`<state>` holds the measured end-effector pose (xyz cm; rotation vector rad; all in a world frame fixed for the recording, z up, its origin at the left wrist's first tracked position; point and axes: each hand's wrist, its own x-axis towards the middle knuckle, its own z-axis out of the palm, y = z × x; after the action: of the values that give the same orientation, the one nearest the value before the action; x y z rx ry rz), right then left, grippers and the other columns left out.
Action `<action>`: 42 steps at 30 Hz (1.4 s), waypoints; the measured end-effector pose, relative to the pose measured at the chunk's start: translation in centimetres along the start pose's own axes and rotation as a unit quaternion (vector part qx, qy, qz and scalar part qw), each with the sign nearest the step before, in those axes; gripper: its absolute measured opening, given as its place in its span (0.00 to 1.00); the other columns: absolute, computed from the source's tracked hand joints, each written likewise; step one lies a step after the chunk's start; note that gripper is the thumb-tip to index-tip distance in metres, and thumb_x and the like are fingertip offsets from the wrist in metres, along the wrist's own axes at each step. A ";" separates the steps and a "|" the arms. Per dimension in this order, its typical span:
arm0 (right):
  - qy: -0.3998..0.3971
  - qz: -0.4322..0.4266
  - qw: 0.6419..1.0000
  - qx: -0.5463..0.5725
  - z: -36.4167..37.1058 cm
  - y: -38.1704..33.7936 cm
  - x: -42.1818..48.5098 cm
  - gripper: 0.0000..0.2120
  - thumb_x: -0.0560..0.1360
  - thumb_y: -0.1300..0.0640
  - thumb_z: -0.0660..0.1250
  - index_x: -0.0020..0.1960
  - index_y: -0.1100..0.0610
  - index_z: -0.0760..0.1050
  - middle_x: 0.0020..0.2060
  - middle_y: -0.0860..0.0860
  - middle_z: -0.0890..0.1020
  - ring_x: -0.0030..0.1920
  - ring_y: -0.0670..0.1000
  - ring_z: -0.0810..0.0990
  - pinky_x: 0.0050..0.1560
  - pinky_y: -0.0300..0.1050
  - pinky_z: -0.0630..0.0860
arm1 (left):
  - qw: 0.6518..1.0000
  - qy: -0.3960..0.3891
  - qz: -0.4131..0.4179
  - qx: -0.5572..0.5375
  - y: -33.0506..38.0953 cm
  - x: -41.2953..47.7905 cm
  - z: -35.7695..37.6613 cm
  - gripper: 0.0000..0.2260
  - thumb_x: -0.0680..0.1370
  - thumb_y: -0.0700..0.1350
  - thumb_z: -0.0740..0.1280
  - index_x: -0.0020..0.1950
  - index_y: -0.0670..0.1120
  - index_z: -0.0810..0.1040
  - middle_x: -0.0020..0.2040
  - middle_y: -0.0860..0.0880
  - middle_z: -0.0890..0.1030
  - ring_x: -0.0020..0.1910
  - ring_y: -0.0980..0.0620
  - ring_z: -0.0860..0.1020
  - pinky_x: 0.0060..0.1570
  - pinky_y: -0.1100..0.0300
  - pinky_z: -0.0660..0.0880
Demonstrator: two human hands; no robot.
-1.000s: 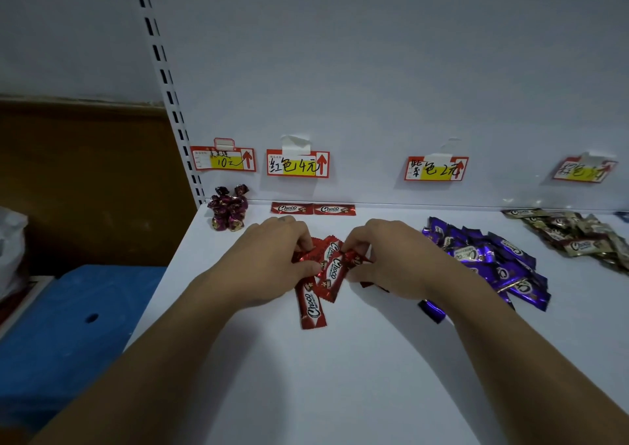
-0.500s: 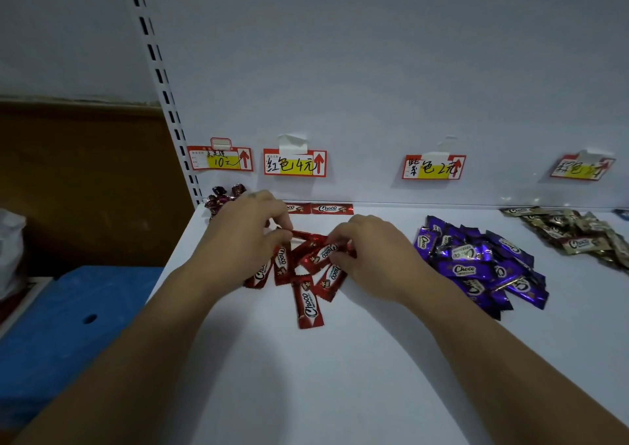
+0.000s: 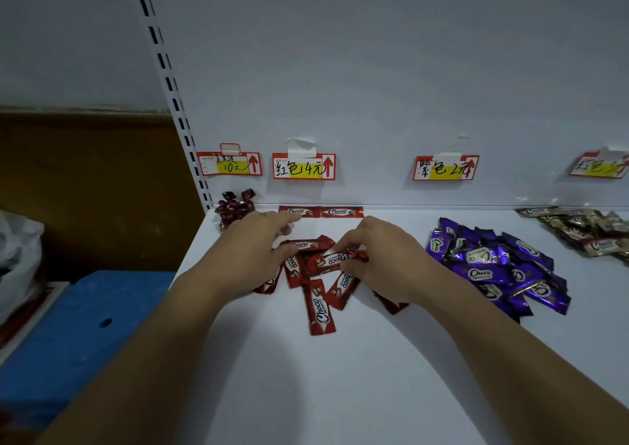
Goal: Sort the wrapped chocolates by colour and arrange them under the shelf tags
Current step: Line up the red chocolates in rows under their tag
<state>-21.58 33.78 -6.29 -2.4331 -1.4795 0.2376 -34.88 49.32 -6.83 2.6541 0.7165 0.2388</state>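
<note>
Several red Choco bars (image 3: 320,305) lie in a loose heap on the white shelf (image 3: 340,376), below the red tag (image 3: 304,167). Two red bars (image 3: 342,212) sit end to end against the back wall. My left hand (image 3: 252,257) lies over the heap's left side, its fingers stretched toward that back row and its thumb touching a bar. My right hand (image 3: 381,260) pinches one red bar (image 3: 335,259) just above the heap. Further right, a purple heap (image 3: 493,271) lies under the purple tag (image 3: 446,168), and a gold heap (image 3: 585,233) under its own tag (image 3: 599,165).
Dark maroon twist-wrapped candies (image 3: 235,206) are piled in the back left corner under a price tag (image 3: 229,164). The slotted shelf upright (image 3: 170,87) marks the left edge. Beyond that edge are a blue crate (image 3: 78,325) and a white plastic bag (image 3: 17,250).
The red bars, bunched between both hands before, now lie spread on the shelf. My left hand has stretched back toward the wall row. My right hand has picked one bar out of the heap.
</note>
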 end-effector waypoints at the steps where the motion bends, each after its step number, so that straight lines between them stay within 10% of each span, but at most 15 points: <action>1: 0.001 0.002 1.000 0.005 0.0 0.0 0.0 0.14 0.77 0.49 0.66 0.62 0.46 0.76 0.57 0.48 0.74 0.56 0.49 0.72 0.57 0.44 0.70 | 1.000 -0.005 -0.001 -0.005 0.0 0.1 0.2 0.24 0.78 0.50 0.66 0.74 0.56 0.65 0.62 0.56 0.76 0.62 0.55 0.72 0.63 0.53 0.71; 9: 0.042 0.012 0.995 0.087 -0.4 0.3 0.0 0.03 0.76 0.54 0.68 0.46 0.46 0.75 0.45 0.42 0.80 0.38 0.38 0.73 0.37 0.30 0.64 | 0.998 0.038 0.003 -0.055 0.3 0.5 0.5 0.15 0.77 0.44 0.69 0.63 0.53 0.77 0.50 0.56 0.74 0.49 0.58 0.72 0.49 0.64 0.69; 24: 0.119 0.130 0.928 0.328 -0.5 1.3 0.5 0.03 0.76 0.57 0.69 0.43 0.52 0.78 0.40 0.49 0.83 0.42 0.50 0.83 0.46 0.47 0.80 | 0.971 0.086 -0.056 -0.218 -0.3 0.8 1.0 0.05 0.77 0.45 0.68 0.50 0.55 0.80 0.43 0.55 0.80 0.44 0.55 0.78 0.46 0.59 0.78; 35: 0.154 0.148 0.901 0.379 -0.3 0.7 0.8 0.07 0.77 0.57 0.67 0.53 0.50 0.73 0.39 0.49 0.82 0.42 0.48 0.82 0.37 0.39 0.73 | 0.942 0.053 -0.047 -0.328 0.5 0.8 1.1 0.04 0.77 0.43 0.69 0.51 0.50 0.78 0.37 0.52 0.85 0.35 0.61 0.81 0.39 0.66 0.76; 42: 0.145 0.130 0.943 0.271 0.1 0.0 1.1 0.08 0.80 0.55 0.61 0.51 0.49 0.79 0.40 0.40 0.81 0.42 0.44 0.78 0.40 0.34 0.72 | 0.966 0.138 -0.086 -0.202 0.3 1.1 1.2 0.06 0.79 0.48 0.66 0.55 0.50 0.75 0.32 0.49 0.80 0.34 0.56 0.79 0.34 0.65 0.71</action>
<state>-21.12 34.75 -6.39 -2.0871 -0.8274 0.2814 -33.47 49.30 -7.70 2.1799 0.8732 0.6422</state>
